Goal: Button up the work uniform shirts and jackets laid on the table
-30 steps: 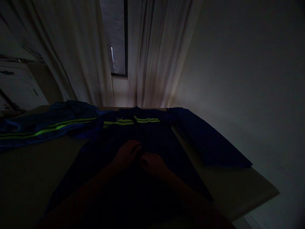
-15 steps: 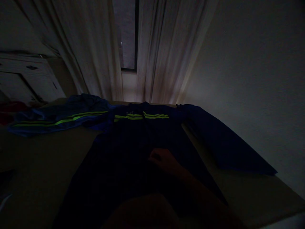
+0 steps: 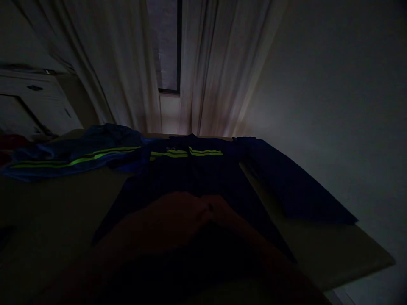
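A dark blue work jacket [image 3: 229,178] with yellow-green stripes across its chest lies spread front up, its collar at the far end. Over the middle of its front, my left hand [image 3: 174,209] and my right hand [image 3: 218,207] meet, their fingertips close together or touching. Both hands look closed, fingers bent in on the jacket's front edge; the dim light hides the exact grip. Below my wrists, the lower jacket is almost black. One plain sleeve [image 3: 299,186] stretches out to the right.
Lighter blue cloth [image 3: 79,156] with yellow-green stripes lies bunched at the left. The brownish surface [image 3: 343,250] under the jacket ends near the right wall [image 3: 349,106]. Behind hang pale curtains [image 3: 219,84] beside a narrow window [image 3: 165,46]. A white cabinet [image 3: 41,101] stands at far left.
My left hand has come up from the bottom edge to meet my right hand at the jacket's front. My right hand stays about where it was. The view has shifted slightly.
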`<state>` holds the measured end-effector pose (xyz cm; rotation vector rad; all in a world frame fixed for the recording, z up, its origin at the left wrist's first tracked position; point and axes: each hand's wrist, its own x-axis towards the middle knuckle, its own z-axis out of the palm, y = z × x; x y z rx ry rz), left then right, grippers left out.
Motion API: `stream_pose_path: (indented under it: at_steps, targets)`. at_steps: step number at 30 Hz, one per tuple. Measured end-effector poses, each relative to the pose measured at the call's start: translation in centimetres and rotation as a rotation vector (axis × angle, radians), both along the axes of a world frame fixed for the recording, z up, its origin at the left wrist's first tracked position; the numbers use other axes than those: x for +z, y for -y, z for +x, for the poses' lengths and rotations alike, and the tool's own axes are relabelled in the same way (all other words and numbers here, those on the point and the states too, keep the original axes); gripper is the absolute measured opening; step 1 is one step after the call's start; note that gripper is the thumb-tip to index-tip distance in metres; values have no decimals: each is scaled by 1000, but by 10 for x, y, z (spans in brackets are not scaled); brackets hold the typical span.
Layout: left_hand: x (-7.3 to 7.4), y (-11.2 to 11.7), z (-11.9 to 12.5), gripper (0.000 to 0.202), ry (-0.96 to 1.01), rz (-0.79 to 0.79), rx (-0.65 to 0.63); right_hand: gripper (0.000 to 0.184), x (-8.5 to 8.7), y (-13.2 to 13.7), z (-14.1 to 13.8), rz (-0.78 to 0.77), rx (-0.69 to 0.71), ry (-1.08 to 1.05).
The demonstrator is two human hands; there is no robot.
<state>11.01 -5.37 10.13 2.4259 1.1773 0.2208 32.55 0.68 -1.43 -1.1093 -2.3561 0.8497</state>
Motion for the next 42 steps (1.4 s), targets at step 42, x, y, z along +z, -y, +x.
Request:
stream_pose_path:
  at_steps: [42]
  targets:
    - [-77, -45, 15, 91, -18, -228, -451, 41, 26, -49, 71, -232, -680, -708]
